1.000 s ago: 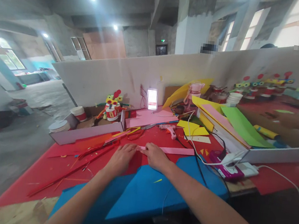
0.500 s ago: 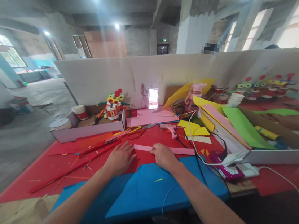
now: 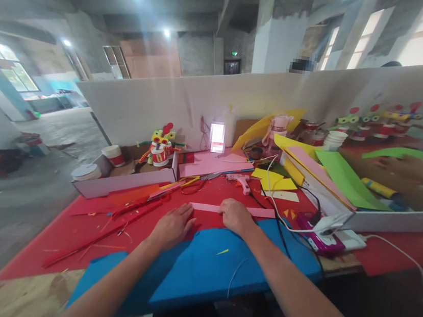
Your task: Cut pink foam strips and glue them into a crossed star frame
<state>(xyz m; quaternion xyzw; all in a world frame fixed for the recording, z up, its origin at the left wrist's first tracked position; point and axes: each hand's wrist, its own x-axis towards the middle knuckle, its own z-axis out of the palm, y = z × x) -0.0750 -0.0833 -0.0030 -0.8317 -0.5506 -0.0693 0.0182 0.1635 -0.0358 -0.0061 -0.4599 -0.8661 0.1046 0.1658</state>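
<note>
A narrow pink paper strip [image 3: 205,207] lies across the red-covered table [image 3: 203,223] in front of me. My left hand [image 3: 172,224] rests flat at the strip's left end, fingers stretched out and thumb apart. Over the strip's middle, my right hand [image 3: 236,216] has its fingers curled down onto the paper; the fingertips are partly hidden. To its right the strip runs on toward a black cable. A pink hot glue gun [image 3: 240,182] lies just beyond my right hand. Scissors [image 3: 209,177] lie behind the strip.
Blue sheeting [image 3: 197,275] covers the near edge. At back left, a paper-cup robot [image 3: 161,147] stands by a low box [image 3: 134,185]. Yellow paper pieces [image 3: 280,182], a purple power strip [image 3: 321,239] with white cables, and a box of coloured paper [image 3: 400,223] are on the right.
My right hand has slid slightly to the right along the pink strip. My left hand stays at the strip's left end, its fingers now flatter and closer together.
</note>
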